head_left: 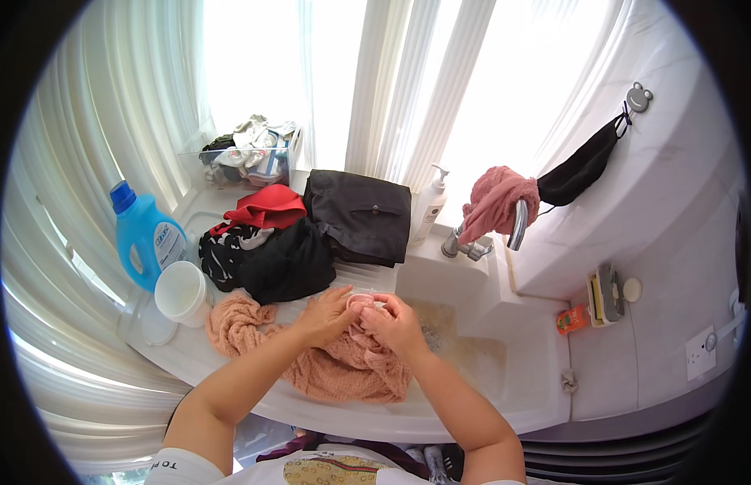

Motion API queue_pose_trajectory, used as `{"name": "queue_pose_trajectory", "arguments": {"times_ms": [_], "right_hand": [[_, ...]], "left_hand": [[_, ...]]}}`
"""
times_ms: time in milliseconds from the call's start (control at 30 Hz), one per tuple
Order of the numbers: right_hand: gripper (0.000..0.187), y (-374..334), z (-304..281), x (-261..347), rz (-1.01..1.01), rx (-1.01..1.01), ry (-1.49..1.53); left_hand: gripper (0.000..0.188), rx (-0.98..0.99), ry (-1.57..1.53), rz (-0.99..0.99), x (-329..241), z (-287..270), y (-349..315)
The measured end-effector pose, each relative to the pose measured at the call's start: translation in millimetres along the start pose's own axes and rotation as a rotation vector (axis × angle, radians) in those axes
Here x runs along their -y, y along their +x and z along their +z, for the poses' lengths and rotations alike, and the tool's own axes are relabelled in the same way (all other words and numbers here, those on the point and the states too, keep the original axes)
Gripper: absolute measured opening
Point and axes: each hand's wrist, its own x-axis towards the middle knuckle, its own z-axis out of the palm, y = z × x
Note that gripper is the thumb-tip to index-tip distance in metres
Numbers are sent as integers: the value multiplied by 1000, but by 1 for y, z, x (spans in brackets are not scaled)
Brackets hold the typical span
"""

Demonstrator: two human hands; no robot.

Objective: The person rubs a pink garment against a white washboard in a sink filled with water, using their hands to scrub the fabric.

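Observation:
A peach knitted garment [355, 368] lies in a heap across the front of the white washboard sink, its right end hanging over the basin edge. Near its top, my left hand [327, 317] and my right hand [393, 326] meet, both closed on a bunched part of it. A small pale pink bit [360, 300] shows between the fingers; I cannot make out whether it is cloth. Just behind my hands lie a crumpled black garment [290, 263], a black-and-white patterned cloth [230, 257] and a red cloth [268, 207].
Folded dark trousers [359, 217] lie behind, beside a white pump bottle [429, 206]. A blue detergent bottle [146, 230] and white tub [182, 295] stand left. Cloudy water sits in the basin [517, 376]. A pink cloth [500, 202] drapes the faucet [517, 226].

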Motion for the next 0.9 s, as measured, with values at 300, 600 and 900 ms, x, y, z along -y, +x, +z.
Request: {"name": "queue_pose_trajectory", "arguments": {"times_ms": [300,600,900], "right_hand": [[53,30,8,-76,-747,-217,-929],[41,-9,-7,-58,-715,-25,-781],[58,73,16,-64,-388,-342,-870]], "left_hand": [[33,-181,440,24,46,45,36],[26,-225,203,208,1,6,-10],[33,-318,300,-187,41,26,45]]}}
